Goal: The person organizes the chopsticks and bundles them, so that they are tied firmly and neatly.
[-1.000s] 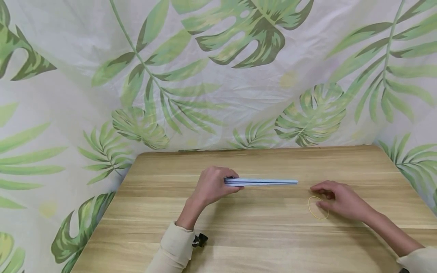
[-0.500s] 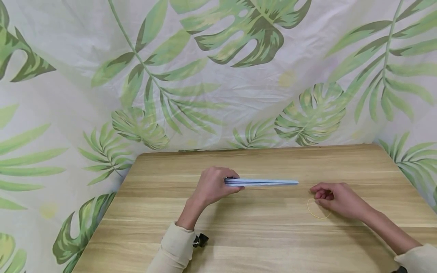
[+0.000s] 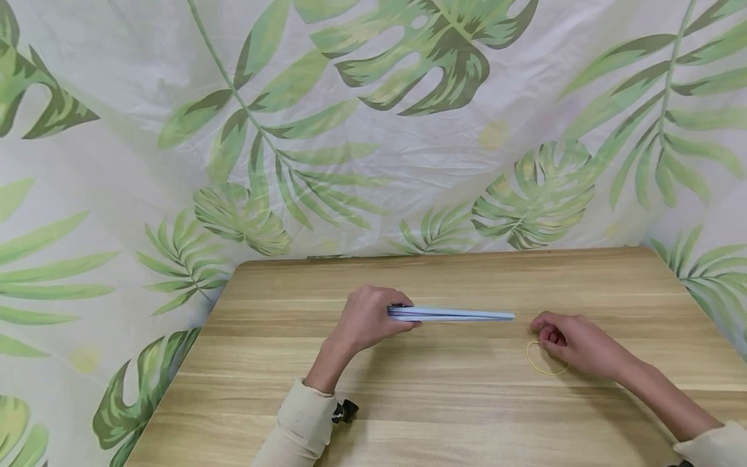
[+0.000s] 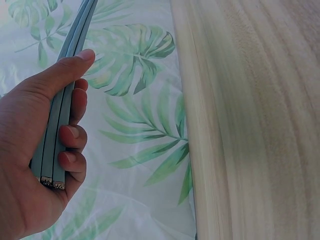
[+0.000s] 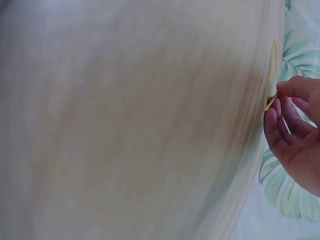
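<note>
My left hand (image 3: 369, 318) grips a bundle of slim, light blue chopsticks (image 3: 455, 314), which points to the right over the table. In the left wrist view the thumb lies along the bundle (image 4: 62, 120) and the fingers curl round its other side. Silvery patterned ends (image 4: 47, 181) show below the palm. Off the bundle's right tip, apart from it, my right hand (image 3: 583, 344) pinches a thin yellow rubber band (image 3: 545, 373). The band (image 5: 270, 70) hangs as a slack loop from thumb and fingertips in the right wrist view.
A wooden table (image 3: 467, 415) spreads under both hands. Behind it and at its sides hangs a pale cloth (image 3: 408, 162) printed with green leaves. Both arms wear light sleeves, with a black clip-like device (image 3: 345, 411) at the left cuff.
My right thumb and fingers have drawn closer together on the rubber band, and its loop has turned and dropped slightly. My left hand and the chopsticks stay almost still.
</note>
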